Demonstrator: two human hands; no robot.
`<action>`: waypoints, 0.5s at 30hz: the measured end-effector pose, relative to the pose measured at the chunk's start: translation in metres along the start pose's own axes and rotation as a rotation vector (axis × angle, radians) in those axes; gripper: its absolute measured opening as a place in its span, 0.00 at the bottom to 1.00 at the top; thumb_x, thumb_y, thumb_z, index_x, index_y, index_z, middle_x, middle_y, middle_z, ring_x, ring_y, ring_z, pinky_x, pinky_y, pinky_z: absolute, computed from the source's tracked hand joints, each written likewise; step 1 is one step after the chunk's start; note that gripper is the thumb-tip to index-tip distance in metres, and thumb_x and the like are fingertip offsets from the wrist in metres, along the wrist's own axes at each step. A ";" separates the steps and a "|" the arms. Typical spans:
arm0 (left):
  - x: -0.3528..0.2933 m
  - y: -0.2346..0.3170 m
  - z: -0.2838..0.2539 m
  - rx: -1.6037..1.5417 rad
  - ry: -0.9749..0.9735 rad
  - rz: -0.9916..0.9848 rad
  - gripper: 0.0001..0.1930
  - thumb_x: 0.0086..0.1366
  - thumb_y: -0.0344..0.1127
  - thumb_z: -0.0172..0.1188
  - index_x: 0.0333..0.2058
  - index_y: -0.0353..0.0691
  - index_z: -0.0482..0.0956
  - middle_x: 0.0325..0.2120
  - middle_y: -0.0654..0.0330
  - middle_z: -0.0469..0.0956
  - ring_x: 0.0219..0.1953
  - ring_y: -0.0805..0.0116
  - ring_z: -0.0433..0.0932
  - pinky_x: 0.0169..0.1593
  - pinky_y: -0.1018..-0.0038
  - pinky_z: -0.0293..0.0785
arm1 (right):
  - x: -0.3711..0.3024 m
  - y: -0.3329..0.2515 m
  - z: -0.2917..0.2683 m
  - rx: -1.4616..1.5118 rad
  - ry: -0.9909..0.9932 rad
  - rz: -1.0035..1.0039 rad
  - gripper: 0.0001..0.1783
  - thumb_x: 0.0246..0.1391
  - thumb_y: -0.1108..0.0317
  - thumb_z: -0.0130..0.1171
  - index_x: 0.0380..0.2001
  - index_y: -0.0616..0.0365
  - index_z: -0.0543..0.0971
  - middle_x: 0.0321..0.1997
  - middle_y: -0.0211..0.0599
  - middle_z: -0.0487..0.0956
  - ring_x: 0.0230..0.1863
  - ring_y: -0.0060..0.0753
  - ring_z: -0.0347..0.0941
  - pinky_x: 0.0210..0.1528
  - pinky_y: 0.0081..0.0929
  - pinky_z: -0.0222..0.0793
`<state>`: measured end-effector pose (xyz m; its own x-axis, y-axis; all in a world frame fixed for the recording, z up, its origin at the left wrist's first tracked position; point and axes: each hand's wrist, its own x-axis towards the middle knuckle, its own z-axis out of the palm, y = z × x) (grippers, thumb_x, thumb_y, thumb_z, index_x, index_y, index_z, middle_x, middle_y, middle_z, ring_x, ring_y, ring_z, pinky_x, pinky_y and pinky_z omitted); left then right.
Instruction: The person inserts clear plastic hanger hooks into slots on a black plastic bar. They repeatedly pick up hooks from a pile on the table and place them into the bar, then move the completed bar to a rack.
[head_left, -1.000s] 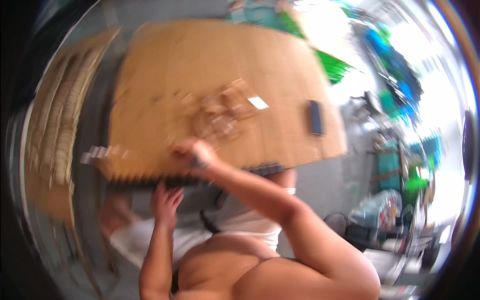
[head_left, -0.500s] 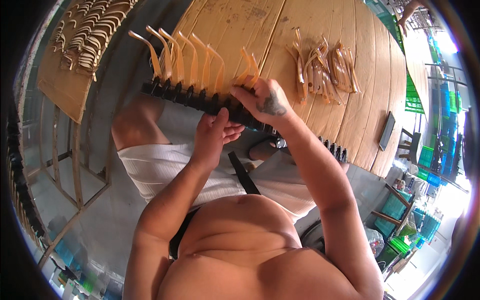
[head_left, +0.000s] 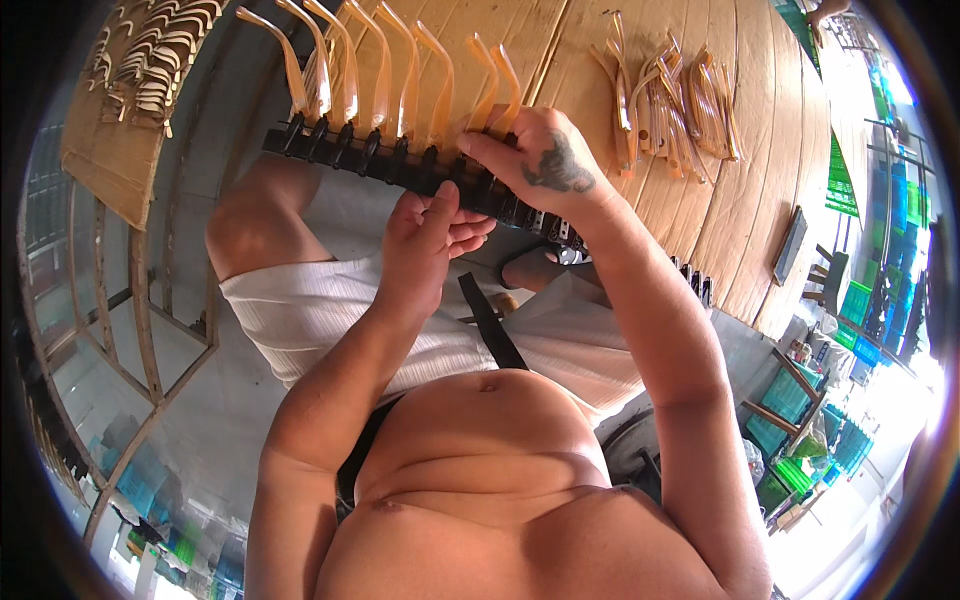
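Note:
A long black clip rack [head_left: 345,151] lies across the near edge of the table, above my lap. Several amber, see-through eyeglass temples [head_left: 378,75] stand upright in its clips, their curved ends up. My right hand [head_left: 545,165] is closed around the foot of the temples at the rack's right part, thumb on the near side; its fingertips are partly hidden. Lower and to the left, my left hand [head_left: 430,235] has its thumb against the rack's near edge and its fingers curled beneath. Between the two hands is a gap in the row of temples.
Loose bundles of similar temples [head_left: 665,105] lie on the wooden table [head_left: 745,190] to the right. A dark flat bar [head_left: 789,245] rests near the right table edge. At left, a board [head_left: 105,165] holding curved pieces sits on a frame. Crates [head_left: 785,400] stand far right.
The rack, table and hands all sit higher in the picture, and the rack has shifted slightly left. Both hands keep nearly the same places on the rack.

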<state>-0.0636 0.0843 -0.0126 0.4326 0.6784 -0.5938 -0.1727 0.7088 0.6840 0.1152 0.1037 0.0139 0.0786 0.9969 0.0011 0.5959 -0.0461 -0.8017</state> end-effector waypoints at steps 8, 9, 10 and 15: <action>-0.003 -0.001 0.003 0.037 0.008 -0.038 0.23 0.65 0.55 0.54 0.37 0.38 0.68 0.33 0.53 0.79 0.39 0.61 0.81 0.43 0.68 0.75 | -0.009 -0.004 -0.004 0.234 0.019 0.006 0.11 0.51 0.65 0.61 0.31 0.64 0.78 0.21 0.45 0.78 0.25 0.42 0.77 0.28 0.31 0.71; -0.004 -0.001 0.007 0.045 0.015 -0.059 0.23 0.65 0.56 0.54 0.37 0.37 0.67 0.34 0.53 0.78 0.39 0.61 0.81 0.44 0.68 0.75 | -0.012 0.003 -0.008 0.289 0.025 0.032 0.11 0.51 0.66 0.61 0.33 0.64 0.78 0.22 0.45 0.79 0.25 0.40 0.78 0.29 0.30 0.71; -0.004 -0.001 0.009 0.070 0.008 -0.069 0.24 0.64 0.56 0.54 0.37 0.37 0.67 0.34 0.52 0.78 0.39 0.61 0.81 0.44 0.68 0.75 | -0.015 0.007 -0.012 0.343 0.031 0.058 0.10 0.52 0.68 0.61 0.34 0.64 0.77 0.23 0.44 0.80 0.26 0.38 0.78 0.29 0.29 0.71; -0.002 -0.003 0.016 0.121 -0.020 -0.055 0.23 0.65 0.55 0.54 0.37 0.37 0.67 0.33 0.53 0.78 0.39 0.62 0.81 0.42 0.70 0.76 | -0.018 0.003 -0.021 0.232 -0.051 0.152 0.09 0.56 0.71 0.58 0.37 0.66 0.77 0.28 0.35 0.80 0.30 0.21 0.76 0.35 0.20 0.73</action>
<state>-0.0498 0.0780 -0.0067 0.4562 0.6341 -0.6243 -0.0403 0.7156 0.6973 0.1327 0.0847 0.0236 0.1089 0.9819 -0.1550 0.3810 -0.1852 -0.9059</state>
